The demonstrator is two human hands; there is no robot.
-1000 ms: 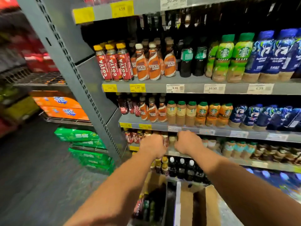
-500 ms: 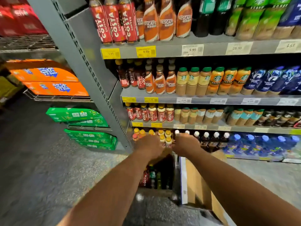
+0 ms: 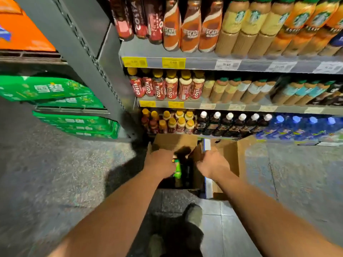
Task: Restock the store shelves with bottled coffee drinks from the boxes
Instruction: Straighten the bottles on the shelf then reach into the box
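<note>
An open cardboard box [image 3: 174,142] stands on the floor in front of the bottom shelf, with dark bottles inside. One bottle with a green label [image 3: 177,169] shows in it. My left hand [image 3: 159,163] reaches down into the box right beside that bottle; its fingers are hidden. My right hand [image 3: 211,164] lies over the box's inner flap, fingers stretched forward and holding nothing. Yellow-capped coffee bottles [image 3: 178,121] fill the bottom shelf's left end, just behind the box. Red Costa bottles [image 3: 159,88] stand one shelf up.
A second open box [image 3: 232,154] sits to the right of the first. Grey shelf rails [image 3: 204,105] carry price tags. Green drink cases [image 3: 55,89] and orange cases [image 3: 18,30] are stacked at left. My shoe [image 3: 193,214] is just behind the box.
Both hands dropped from the lower shelves down to the box on the floor. The view tilted downward and moved closer to the shelf.
</note>
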